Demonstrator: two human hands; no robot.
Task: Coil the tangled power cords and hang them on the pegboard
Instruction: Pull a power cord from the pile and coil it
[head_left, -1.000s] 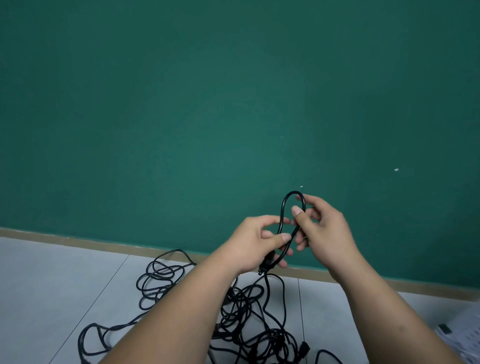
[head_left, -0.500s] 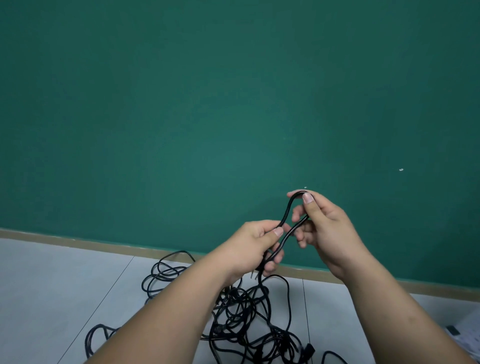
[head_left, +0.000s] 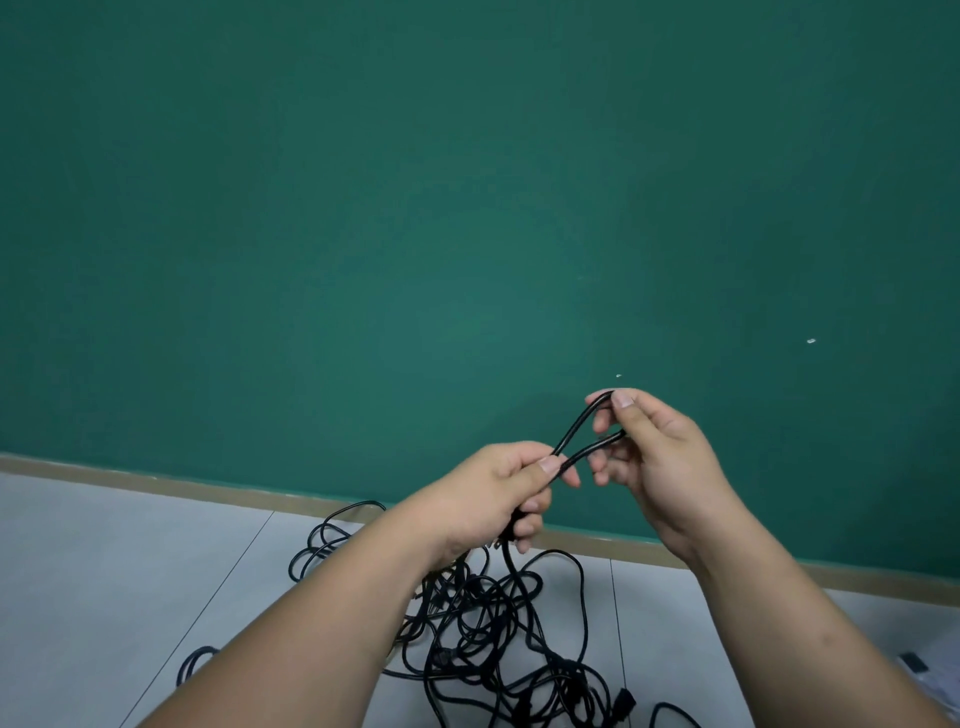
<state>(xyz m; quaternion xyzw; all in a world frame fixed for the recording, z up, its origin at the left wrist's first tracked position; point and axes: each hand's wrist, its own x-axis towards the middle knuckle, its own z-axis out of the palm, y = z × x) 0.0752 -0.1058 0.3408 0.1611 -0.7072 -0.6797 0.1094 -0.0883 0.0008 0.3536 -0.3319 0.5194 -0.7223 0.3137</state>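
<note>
Green wall (head_left: 363, 208) fills most of the view, meeting a pale tiled floor (head_left: 104, 571) along a tan baseboard (head_left: 156, 480). On the floor lies a tangle of black power cords (head_left: 493, 623). The left forearm crosses in front of the tangle and hides part of it. At the tangle's right edge sits a black plug (head_left: 621, 701), and farther right is a white object (head_left: 930, 680), too cropped to identify. How many cords make up the tangle cannot be told. One cord rises from the tangle into two hands. Above the tangle, the left hand (head_left: 498, 493) curls around the cord, thumb pressing both strands. The right hand (head_left: 654, 467) pinches the bend of the single folded loop (head_left: 592, 448) between thumb and forefinger, its other fingers loosely curled.
</note>
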